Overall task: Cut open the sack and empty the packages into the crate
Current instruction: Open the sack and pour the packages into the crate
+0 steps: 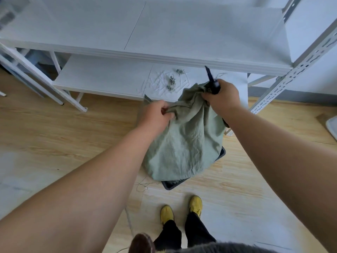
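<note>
A pale green cloth sack [184,143] hangs over a dark grey crate [221,154] on the floor and hides most of it. My left hand [156,115] grips a bunched fold at the sack's upper left. My right hand [221,96] holds the sack's upper right corner together with a dark-handled cutter [211,79] whose tip points up and away. Only the crate's near corner and right rim show below the cloth. No packages are visible.
A white metal shelf rack [145,55] stands right behind the sack, its low shelf [102,77] strewn with cut threads and knots [171,81]. A slotted rack post [291,73] rises at the right. Loose thread lies on the wooden floor [54,134]. My yellow shoes [182,209] stand just before the crate.
</note>
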Demonstrator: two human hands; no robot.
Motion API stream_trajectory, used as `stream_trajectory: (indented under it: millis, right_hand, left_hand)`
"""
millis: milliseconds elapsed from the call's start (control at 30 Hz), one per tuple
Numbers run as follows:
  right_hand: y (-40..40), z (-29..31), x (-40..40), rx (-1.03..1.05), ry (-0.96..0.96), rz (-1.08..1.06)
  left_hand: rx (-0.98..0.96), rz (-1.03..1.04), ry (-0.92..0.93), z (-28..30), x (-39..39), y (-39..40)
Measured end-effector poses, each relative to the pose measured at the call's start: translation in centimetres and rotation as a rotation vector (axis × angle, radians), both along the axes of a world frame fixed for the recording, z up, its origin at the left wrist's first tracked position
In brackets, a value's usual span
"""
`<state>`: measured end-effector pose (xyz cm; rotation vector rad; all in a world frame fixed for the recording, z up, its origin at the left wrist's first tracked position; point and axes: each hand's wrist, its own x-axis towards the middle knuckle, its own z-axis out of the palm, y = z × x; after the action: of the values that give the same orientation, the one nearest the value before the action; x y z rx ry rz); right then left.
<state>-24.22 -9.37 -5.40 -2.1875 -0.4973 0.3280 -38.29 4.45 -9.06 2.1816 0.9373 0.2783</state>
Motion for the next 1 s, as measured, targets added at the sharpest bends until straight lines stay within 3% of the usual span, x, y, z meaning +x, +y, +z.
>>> stream_trajectory:
  millis: [133, 267, 367, 467, 567, 667, 700, 767, 833, 1000]
  right_hand:
    - [-0.4, 0.1, -0.2, -0.010, 0.006, -0.038]
    - [0.0, 0.3, -1.3, -0.046, 0.103, 0.011]
    - [0.6, 0.0, -3.1, -0.045, 0.214, 0.136]
    - [1.6, -1.9, -5.0, -0.038, 0.264, 0.264]
    - [1.8, -3.7, -4.2, -0.053, 0.203, 0.150]
    - [0.5, -4.4, -1.6, -0.065, 0.195, 0.113]
    - [-0.1, -4.5, -0.7, -0.054, 0.213, 0.129]
    - [-1.0, -4.5, 0.8, -0.031, 0.256, 0.171]
    - [-1.7, -4.3, 2.1, -0.006, 0.292, 0.211]
    - [-2.3, -4.5, 4.0, -0.004, 0.287, 0.292]
  left_hand:
    - [-0.171, 0.185, -0.091, 0.1, -0.1, 0.0]
    - [-0.667, 0.373, -0.203, 1.0, 0.1, -0.8]
    - [-0.821, 0.426, -0.233, 1.6, 0.9, -0.9]
    - [-0.815, 0.334, -0.202, 2.4, 2.2, -1.4]
    - [-0.750, 0.215, -0.191, 2.8, 2.7, -1.7]
    - [-0.499, 0.373, -0.277, 1.9, 2.0, -1.0]
    - [-0.366, 0.442, -0.239, 1.0, 1.7, -0.6]
    - [-0.220, 0.443, 0.015, -1.1, 1.0, -0.7]
    - [-0.267, 0.349, 0.267, -3.5, 0.6, -1.4]
    - [-0.422, 0.134, 0.425, -7.5, 1.3, -4.4]
